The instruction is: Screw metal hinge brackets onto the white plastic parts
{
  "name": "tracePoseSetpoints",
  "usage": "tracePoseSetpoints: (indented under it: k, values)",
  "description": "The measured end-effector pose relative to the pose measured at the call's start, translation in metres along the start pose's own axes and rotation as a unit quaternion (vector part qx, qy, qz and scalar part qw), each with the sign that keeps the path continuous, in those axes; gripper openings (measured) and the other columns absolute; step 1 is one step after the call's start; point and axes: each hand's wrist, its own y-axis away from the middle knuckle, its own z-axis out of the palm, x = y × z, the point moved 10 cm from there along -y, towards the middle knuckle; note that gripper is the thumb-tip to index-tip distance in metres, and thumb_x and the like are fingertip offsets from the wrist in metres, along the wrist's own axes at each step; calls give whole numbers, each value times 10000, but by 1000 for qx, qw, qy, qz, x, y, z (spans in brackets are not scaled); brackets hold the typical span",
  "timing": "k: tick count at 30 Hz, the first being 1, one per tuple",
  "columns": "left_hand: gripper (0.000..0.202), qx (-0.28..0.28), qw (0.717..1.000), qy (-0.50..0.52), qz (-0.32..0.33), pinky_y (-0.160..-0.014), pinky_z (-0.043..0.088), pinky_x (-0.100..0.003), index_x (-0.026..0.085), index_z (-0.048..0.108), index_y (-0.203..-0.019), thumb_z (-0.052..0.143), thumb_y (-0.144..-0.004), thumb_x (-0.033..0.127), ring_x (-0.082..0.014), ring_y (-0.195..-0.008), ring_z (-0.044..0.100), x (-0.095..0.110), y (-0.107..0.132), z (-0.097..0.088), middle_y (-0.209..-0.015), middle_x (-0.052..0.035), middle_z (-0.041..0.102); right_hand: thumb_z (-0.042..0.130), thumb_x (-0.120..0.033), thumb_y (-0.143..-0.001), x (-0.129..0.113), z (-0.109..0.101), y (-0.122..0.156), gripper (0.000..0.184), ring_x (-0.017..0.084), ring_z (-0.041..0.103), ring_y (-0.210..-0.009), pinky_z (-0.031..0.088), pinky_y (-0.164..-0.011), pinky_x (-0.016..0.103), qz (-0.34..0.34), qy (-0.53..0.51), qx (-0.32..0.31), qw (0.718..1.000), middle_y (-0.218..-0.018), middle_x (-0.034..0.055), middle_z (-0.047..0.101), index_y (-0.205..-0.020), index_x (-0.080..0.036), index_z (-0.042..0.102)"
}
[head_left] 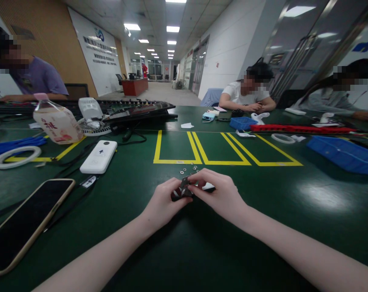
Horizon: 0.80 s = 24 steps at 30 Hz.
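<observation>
Between my hands is a small dark metal-looking part, its kind too small to make out. My left hand is closed around its left side, thumb below and fingers above. The thumb and index finger of my right hand pinch at its upper right; whether they also hold a tiny piece is hidden. Just beyond my fingers, several small silvery rings or nuts lie loose on the green table. Something white and black shows partly under my right hand.
On the left are a phone, a white power bank with a black strap, a white ring and a drink bottle. Yellow tape outlines mark the table ahead. A blue bin stands right; people sit across.
</observation>
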Motion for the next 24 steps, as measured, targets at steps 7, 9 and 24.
tracePoseSetpoints:
  k: [7,9,24]
  values:
    - [116,-4,1000,3,-1,-697,455,-271,185,648,-910,700,-807,168,-166,-793,573,2,0,0,-875,-9,633,629,-248,-910,10,2,0,112,135,584,-724,492,-609,241,30,8,2,1000,-839,31,620,-848,-155,634]
    - [122,-4,1000,2,-1,-703,459,-276,188,651,-918,699,-807,172,-168,-795,574,1,0,0,-875,-10,634,608,-257,-924,8,3,1,128,141,577,-751,493,-623,246,12,21,4,1000,-865,42,612,-846,-157,627]
    - [104,1,1000,-1,12,-718,462,-282,176,653,-898,698,-809,205,-166,-785,565,0,0,1,-858,-15,628,591,-157,-875,2,-2,9,40,135,574,-739,477,-646,249,-7,-3,67,998,-845,26,612,-882,-167,630]
